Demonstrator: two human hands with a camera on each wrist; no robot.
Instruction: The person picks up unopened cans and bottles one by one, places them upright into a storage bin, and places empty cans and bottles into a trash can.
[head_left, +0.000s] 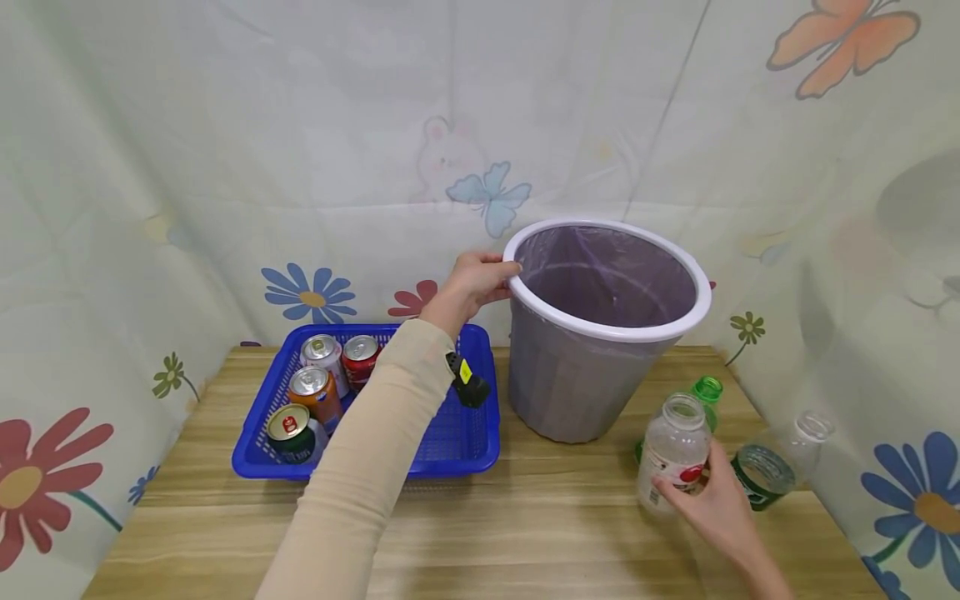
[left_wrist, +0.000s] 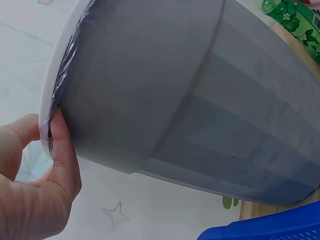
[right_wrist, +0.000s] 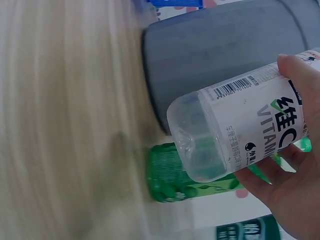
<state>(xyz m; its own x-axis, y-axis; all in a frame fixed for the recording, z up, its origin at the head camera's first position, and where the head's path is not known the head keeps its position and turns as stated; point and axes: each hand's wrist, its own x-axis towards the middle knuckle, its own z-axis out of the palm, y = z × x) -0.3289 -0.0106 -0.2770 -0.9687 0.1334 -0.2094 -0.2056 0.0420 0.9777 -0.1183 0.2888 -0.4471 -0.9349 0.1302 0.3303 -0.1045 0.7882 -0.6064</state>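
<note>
My left hand pinches the white rim of a grey trash bin, thumb and fingers on either side of the edge. A thin purplish bin liner lines the bin and folds over under the rim. On the right, my right hand grips a clear plastic bottle around its white label, which reads "Vitamin" in the right wrist view. The bottle has no cap, and its mouth points up. Partly hidden behind it stands a green plastic bottle, close to the bin's base.
A clear bottle with a green label is at the table's right edge. Left of the bin, a blue plastic basket holds several drink cans, partly covered by my left forearm. A patterned curtain encloses the wooden table.
</note>
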